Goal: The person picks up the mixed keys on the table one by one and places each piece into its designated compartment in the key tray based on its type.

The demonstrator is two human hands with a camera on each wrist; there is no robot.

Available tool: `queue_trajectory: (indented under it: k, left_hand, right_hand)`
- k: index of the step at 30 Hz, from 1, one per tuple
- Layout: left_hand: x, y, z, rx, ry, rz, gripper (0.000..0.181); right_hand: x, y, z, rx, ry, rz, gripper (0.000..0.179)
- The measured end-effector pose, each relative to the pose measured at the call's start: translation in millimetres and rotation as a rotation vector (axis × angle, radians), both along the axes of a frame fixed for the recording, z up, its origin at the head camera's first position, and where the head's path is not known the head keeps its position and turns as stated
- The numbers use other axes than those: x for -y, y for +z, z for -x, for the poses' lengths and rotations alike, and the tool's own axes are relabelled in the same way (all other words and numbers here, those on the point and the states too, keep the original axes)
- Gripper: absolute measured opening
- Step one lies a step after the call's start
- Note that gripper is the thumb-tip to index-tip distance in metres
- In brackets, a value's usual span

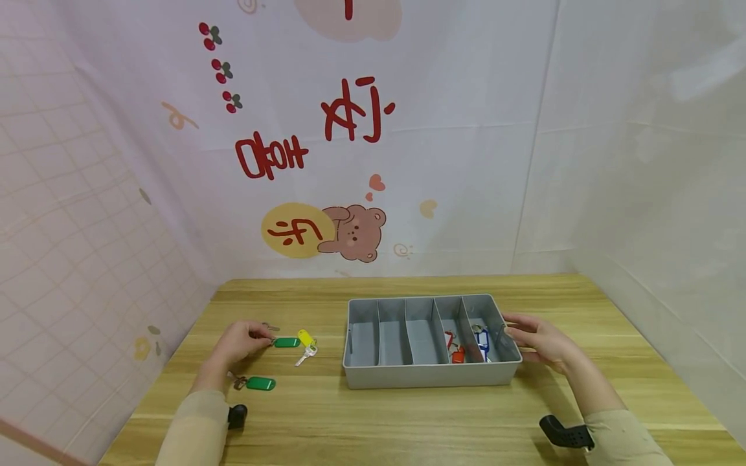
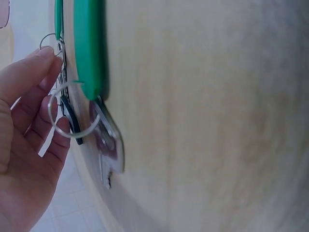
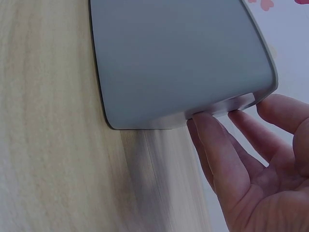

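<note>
On the left of the table, my left hand pinches the key ring of a green key tag between thumb and forefinger. A second green key tag with a ring and key lies nearer the front, below that hand. Just right of the held tag lie a yellow key tag and its silver key. My right hand rests its fingertips against the right end wall of a grey divided box. In the right wrist view, those fingers touch the wall without curling round it.
Red key tags lie in the box's fourth compartment from the left, and blue key tags in the rightmost one. Behind the wooden table hangs a printed white curtain, which also runs along both sides.
</note>
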State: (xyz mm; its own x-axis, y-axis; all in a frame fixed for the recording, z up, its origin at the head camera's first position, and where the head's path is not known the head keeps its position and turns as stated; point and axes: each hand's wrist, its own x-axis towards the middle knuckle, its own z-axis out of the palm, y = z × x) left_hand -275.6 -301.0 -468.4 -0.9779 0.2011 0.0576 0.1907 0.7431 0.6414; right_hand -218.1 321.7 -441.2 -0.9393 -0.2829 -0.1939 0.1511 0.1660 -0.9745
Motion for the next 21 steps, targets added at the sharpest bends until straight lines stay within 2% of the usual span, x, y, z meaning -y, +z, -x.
queue_trajectory:
  k: [12,16,21]
  left_hand:
    - [2.8,0.1,-0.6,0.01,0.032,-0.017,0.004]
    - [2.0,4.5,-0.4,-0.012,0.044,-0.028,0.004]
    - [1.0,12.8,0.1,-0.024,0.023,-0.046,0.007]
  right_hand:
    - [-1,-2.7,0.4,-0.015,0.009,0.003,0.065]
    - [-2,-2.4,0.4,-0.02,0.02,0.02,0.065]
    - [-2,-2.8,0.8,-0.021,0.025,0.034,0.065]
